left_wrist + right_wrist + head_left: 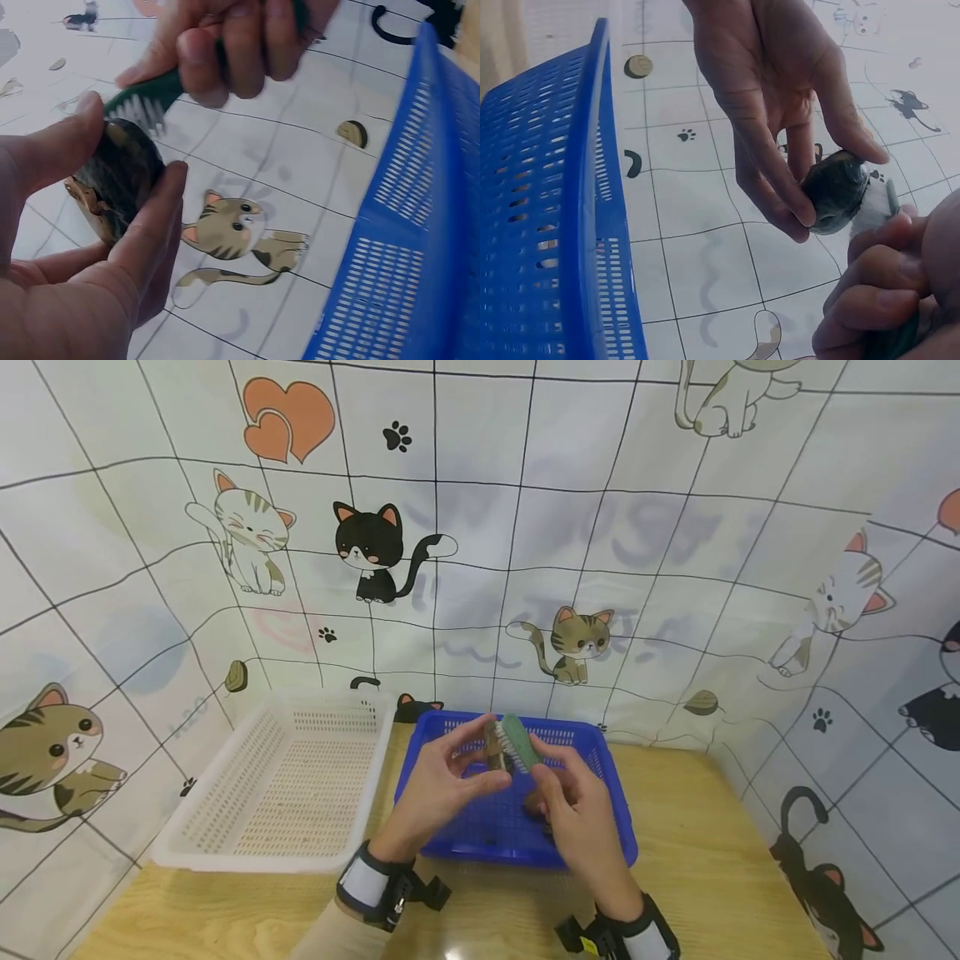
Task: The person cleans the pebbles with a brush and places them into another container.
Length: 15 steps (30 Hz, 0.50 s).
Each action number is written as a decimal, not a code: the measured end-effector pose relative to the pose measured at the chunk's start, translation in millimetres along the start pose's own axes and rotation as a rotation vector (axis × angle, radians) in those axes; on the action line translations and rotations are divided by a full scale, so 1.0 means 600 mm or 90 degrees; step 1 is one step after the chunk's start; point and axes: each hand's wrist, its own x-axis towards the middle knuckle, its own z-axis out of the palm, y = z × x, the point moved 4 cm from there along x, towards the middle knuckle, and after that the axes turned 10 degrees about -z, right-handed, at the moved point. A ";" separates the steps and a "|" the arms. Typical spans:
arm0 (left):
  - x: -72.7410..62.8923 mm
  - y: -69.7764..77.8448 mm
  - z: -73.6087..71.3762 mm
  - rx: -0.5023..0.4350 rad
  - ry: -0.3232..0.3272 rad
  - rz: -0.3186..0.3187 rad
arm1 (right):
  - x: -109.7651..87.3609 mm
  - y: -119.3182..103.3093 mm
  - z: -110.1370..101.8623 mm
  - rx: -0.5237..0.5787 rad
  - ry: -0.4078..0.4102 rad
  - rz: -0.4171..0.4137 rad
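Observation:
Over the blue basket (628, 827), my left hand (442, 785) holds a dark, shiny, oval shell-like object (124, 176) with brown patches between thumb and fingertips. My right hand (585, 814) grips a green brush (525, 745) by its handle. The brush's white bristles (142, 109) lie against the edge of the oval object in the left wrist view. In the right wrist view, the dark object (836, 191) shows a smooth rounded face, while the fingers hide most of the brush.
Brown rounded things (534, 804) lie in the blue basket, partly behind my right hand. To the left stands a white basket (367, 793) with a slotted floor. Both are on a wood-grain table (690, 860), backed by a cat-print cloth (480, 527).

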 end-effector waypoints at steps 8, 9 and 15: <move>0.006 -0.005 -0.010 -0.017 0.033 -0.034 | -0.004 0.008 0.002 0.012 -0.018 0.055; 0.007 -0.007 -0.011 -0.018 0.032 -0.037 | -0.004 0.009 0.003 0.014 -0.023 0.053; 0.013 -0.022 -0.006 -0.034 -0.020 -0.031 | -0.001 0.012 0.012 0.023 -0.033 0.035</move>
